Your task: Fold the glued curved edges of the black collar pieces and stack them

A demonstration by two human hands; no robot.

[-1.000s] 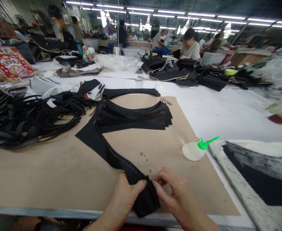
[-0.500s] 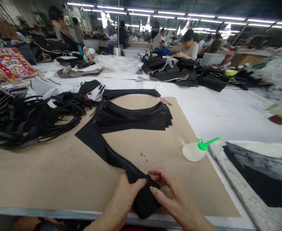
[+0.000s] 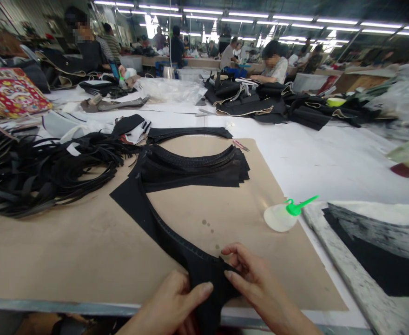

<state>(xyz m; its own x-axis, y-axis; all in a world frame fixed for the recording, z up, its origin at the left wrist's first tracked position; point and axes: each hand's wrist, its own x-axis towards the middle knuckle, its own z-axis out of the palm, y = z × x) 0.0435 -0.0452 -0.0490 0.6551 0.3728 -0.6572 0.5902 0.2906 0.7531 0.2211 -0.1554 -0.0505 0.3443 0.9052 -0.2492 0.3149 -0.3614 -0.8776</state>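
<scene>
A long black fabric piece (image 3: 169, 237) with a curved, stitched or notched edge stretches from the middle of the brown board to the table's front edge. My left hand (image 3: 176, 298) grips its near part, thumb on top and fingers underneath. At the right end of the curved edge, my right hand (image 3: 249, 274) pinches the fabric between thumb and fingers. Beyond it lies a stack of similar black pieces (image 3: 194, 170). To the right of the board's middle stands a clear squeeze bottle (image 3: 280, 217) with a green spout.
A heap of black strips (image 3: 51, 172) covers the left side. Red-handled snips (image 3: 241, 145) lie behind the stack. At right, a pale slab (image 3: 351, 274) carries a dark, smeared piece. Black goods (image 3: 260, 102) are piled farther back, where a person (image 3: 276, 63) works.
My left hand has slid lower and toward me, pulling the near end of the black piece over the table edge. My right hand has shifted slightly right, still pinching the fabric.
</scene>
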